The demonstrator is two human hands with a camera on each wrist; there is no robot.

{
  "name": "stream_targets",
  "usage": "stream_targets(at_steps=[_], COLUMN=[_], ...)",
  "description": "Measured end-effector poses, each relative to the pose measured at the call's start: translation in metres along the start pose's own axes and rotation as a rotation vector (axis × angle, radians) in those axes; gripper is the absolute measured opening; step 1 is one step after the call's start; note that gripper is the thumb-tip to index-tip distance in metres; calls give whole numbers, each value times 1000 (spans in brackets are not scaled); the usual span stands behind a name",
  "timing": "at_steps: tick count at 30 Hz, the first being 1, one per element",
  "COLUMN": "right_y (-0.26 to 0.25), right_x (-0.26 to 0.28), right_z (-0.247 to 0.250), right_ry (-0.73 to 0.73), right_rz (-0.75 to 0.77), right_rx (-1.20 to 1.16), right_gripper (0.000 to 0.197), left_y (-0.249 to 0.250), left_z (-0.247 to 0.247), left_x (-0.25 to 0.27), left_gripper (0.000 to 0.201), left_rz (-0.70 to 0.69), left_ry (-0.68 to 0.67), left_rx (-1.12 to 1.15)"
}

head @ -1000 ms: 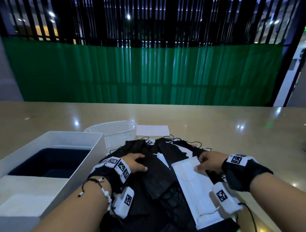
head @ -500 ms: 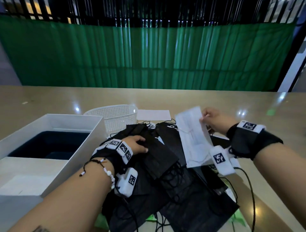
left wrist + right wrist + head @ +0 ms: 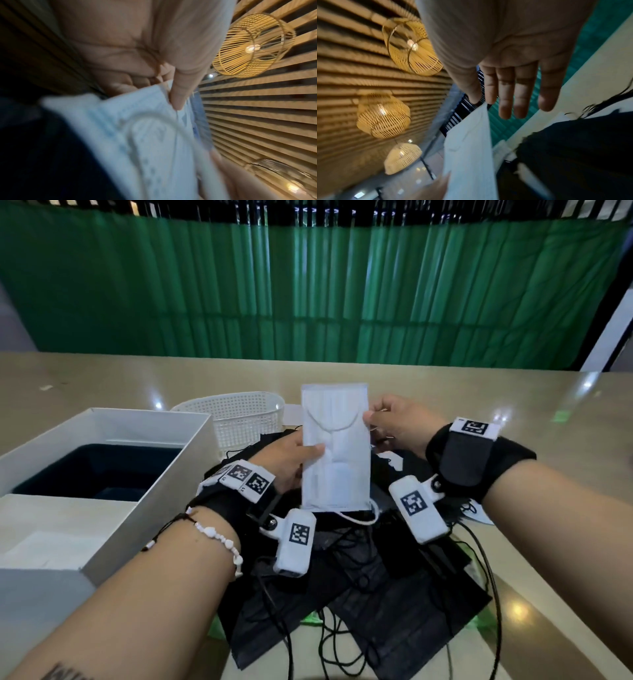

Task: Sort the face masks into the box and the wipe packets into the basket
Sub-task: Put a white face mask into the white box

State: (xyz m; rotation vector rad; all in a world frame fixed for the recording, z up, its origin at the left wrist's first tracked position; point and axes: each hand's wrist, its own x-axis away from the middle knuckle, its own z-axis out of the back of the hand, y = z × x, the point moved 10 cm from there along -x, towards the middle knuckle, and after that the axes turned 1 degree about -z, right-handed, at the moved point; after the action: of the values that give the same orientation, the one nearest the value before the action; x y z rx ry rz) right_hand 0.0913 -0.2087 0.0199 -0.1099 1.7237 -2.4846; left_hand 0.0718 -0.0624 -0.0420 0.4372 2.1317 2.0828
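Note:
A white face mask point(image 3: 335, 446) stands upright in the air above a heap of black face masks point(image 3: 359, 594). My left hand point(image 3: 291, 460) grips the mask's left edge, thumb on its front; the left wrist view shows the thumb point(image 3: 181, 94) pressed on the mask point(image 3: 154, 135). My right hand point(image 3: 394, 422) pinches its right edge between thumb and forefinger, the other fingers straight, as the right wrist view shows at the mask point(image 3: 469, 155). The white box point(image 3: 164, 484) with a dark inside sits at the left. A white mesh basket point(image 3: 236, 419) stands behind the heap. No wipe packet shows clearly.
The beige table point(image 3: 513, 412) runs wide to the right and back. A white sheet point(image 3: 291, 414) lies behind the basket. Green bits point(image 3: 311, 619) peek out under the black masks. A green curtain point(image 3: 308, 296) closes off the back. Cables trail from both wrist cameras.
My right hand lifted the white mask off the heap and turned it upright. My left hand left the black masks and took hold of its left edge.

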Motion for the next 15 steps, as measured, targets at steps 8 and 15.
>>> stream_targets(at_steps=[8, 15], right_y=[81, 82], right_x=[2, -1], right_z=[14, 4], right_ry=[-67, -38], right_rz=[-304, -304], right_rx=[687, 791], right_gripper=[29, 66], left_y=[-51, -63], left_z=[56, 63], left_x=[5, 2], left_gripper=[39, 48], left_rz=[144, 186], left_ry=[202, 252], left_rx=[16, 25])
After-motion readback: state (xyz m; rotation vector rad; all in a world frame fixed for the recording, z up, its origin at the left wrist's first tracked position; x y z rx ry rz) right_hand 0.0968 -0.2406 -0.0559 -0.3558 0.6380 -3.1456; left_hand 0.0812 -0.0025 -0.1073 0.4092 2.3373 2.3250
